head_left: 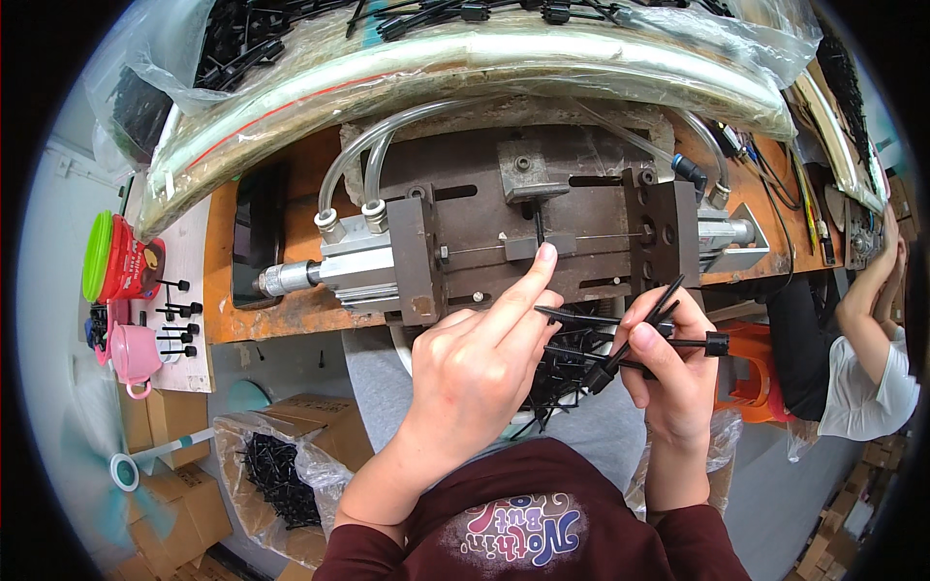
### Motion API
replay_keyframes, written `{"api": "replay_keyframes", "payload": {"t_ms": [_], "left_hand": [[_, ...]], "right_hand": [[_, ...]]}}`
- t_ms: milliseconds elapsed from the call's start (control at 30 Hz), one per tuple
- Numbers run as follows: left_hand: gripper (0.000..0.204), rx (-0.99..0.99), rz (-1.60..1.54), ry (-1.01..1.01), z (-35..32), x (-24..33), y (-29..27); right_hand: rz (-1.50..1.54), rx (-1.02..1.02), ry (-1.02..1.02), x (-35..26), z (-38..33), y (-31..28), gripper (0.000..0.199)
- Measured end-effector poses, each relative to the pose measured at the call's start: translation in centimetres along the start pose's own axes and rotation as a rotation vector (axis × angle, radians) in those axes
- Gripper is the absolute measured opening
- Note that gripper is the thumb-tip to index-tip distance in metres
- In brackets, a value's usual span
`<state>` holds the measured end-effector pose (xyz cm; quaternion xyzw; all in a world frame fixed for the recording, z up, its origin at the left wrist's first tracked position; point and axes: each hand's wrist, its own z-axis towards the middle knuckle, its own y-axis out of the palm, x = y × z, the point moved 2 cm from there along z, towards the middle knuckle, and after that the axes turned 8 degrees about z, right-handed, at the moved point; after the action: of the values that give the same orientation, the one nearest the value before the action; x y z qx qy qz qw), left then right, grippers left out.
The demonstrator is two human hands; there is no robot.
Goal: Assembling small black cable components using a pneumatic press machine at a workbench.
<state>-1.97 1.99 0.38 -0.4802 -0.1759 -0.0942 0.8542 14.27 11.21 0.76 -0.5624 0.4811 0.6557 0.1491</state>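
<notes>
My left hand (480, 363) reaches over the front of a metal clamping fixture (465, 218), its index finger stretched out. That fingertip touches, or nearly touches, the lower end of a thin black pin-shaped part (539, 221) at the small middle block (523, 248). The other fingers are bent, and the thumb is hidden. My right hand (670, 373) is closed round several black plastic stems (608, 372) with thick ends, which stick out at different angles. Below both hands, a pile of similar black parts (562, 382) lies over my lap, partly covered by the hands.
Pneumatic cylinders (358, 266) with clear hoses (354, 160) flank the fixture. A dark phone-like slab (258, 237) lies left on the orange bench. A pink cup (136, 353) and red tub stand farther left. A bagged box of black parts (276, 474) sits below. Another person (867, 358) works at right.
</notes>
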Motion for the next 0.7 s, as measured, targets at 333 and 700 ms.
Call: {"api": "replay_keyframes", "payload": {"t_ms": [333,700], "left_hand": [[0.016,0.049,0.019,0.059,-0.13,-0.38,0.43],[0.022,0.030,0.065,0.017,0.11,0.21,0.05]], "right_hand": [[0.021,-0.005,-0.018,-0.18,-0.08,-0.23,0.013],[0.028,-0.007,-0.068,-0.40,-0.26,-0.50,0.014]]}}
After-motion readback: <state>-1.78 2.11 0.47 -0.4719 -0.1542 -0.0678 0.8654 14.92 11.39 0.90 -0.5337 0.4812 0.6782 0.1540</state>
